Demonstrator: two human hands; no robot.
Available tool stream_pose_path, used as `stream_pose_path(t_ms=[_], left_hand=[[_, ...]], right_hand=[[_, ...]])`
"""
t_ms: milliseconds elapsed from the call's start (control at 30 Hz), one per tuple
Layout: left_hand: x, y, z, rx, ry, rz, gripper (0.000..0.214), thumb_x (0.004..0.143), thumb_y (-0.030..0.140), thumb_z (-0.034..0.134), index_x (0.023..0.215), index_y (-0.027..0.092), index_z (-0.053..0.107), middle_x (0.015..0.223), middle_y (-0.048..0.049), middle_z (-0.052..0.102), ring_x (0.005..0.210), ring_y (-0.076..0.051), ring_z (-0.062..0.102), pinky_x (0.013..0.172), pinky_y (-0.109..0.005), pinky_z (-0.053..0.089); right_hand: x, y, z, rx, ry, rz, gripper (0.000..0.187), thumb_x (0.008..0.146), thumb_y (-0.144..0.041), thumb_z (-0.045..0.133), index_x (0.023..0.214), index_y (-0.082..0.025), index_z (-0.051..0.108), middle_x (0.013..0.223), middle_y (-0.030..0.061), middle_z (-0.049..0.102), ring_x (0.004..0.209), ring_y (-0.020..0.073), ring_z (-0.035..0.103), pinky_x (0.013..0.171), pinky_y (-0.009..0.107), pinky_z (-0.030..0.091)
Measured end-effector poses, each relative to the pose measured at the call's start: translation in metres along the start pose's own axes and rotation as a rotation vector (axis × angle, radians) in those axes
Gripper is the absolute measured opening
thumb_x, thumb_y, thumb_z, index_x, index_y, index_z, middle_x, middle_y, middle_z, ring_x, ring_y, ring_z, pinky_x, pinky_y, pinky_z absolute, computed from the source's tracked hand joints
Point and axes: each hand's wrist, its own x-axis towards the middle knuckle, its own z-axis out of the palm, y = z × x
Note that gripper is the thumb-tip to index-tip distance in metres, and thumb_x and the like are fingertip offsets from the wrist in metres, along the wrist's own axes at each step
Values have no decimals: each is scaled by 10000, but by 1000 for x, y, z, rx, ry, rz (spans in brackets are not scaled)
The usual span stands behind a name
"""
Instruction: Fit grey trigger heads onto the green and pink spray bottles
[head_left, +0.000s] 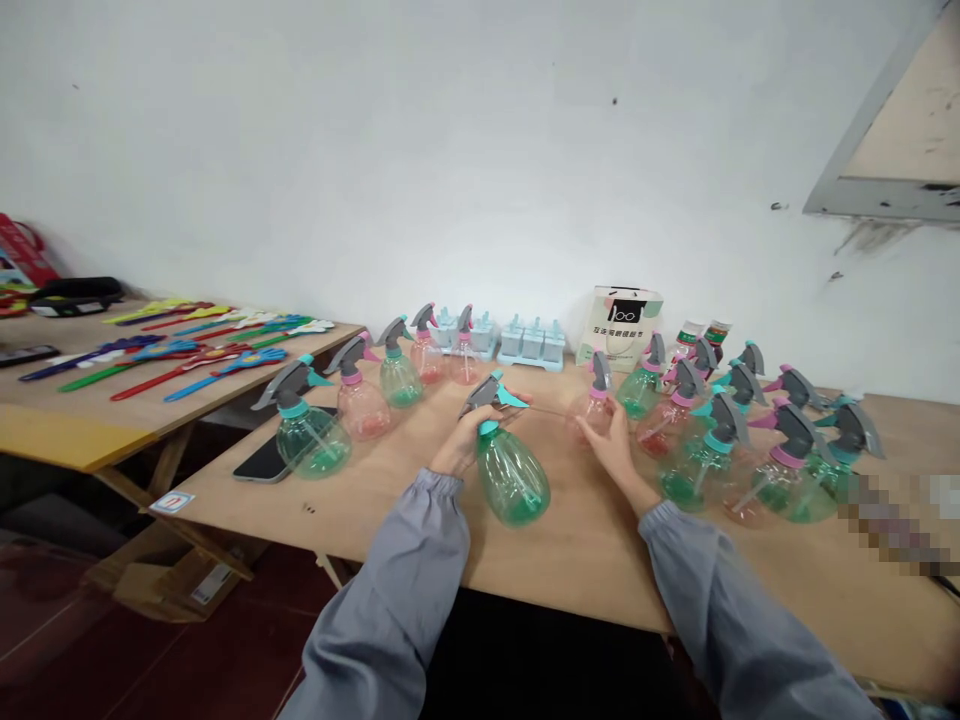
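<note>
My left hand (459, 440) is closed round the neck of a green spray bottle (511, 478) with a grey trigger and teal collar, held tilted just above the wooden table (585, 560). To its right, my right hand (611, 445) reaches toward a pink spray bottle (596, 400) standing on the table, fingers curled beside it and apparently touching it. Both arms wear grey sleeves.
Several green and pink spray bottles stand in groups at left (307, 425) and right (780, 460). A black phone (264, 460) lies at the table's left edge. Blue ice moulds (532, 342) and a white box (621, 325) stand by the wall. A second table (90, 410) holds colourful plastic sticks.
</note>
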Motion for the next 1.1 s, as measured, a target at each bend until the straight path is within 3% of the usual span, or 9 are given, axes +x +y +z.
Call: stream_pose_path(t_ms=[133,267,733,967,1100], left_hand=[[-2,0,4,12,-14,-18,430,555,243,593,968,157,680,1012,-112,775,1203,-351,658,1060,-498,492],[-4,-1,6,18,-8,-24,380,549,227,600,918,171,674,984,-95,776,1161,-341,680,1029,-485,512],[-5,-1,22,-48,-39,-21,396,503,262,562,877,181,664,934,-91,755,1088,-343,692,933,-487,539],[-3,-2,24,-7,13,56,174,468,257,528,627,193,558,848,-91,730,1029,-346,694,933,-506,558],[-5,-3,27,-5,9,89,271,494,213,550,750,181,631,883,-66,734,1084,-342,681,1005,-516,521]], right_hand=[[-39,-27,-20,0,-65,-16,778,750,-629,735,1338,-188,480,1281,161,578,1206,327,558,1065,558,437],[-53,-42,-24,-16,-62,-1,790,721,-641,753,1308,-183,486,1230,153,573,1155,329,567,1020,557,465],[-54,-38,-21,-12,-58,0,789,715,-641,752,1302,-190,475,1223,144,565,1137,326,563,1002,556,467],[-52,-40,-22,-3,-62,-6,779,710,-628,763,1291,-189,489,1224,142,571,1131,320,568,995,545,474],[-52,-39,-22,-4,-66,-5,789,712,-630,764,1297,-178,489,1214,148,574,1135,326,571,997,546,477]])
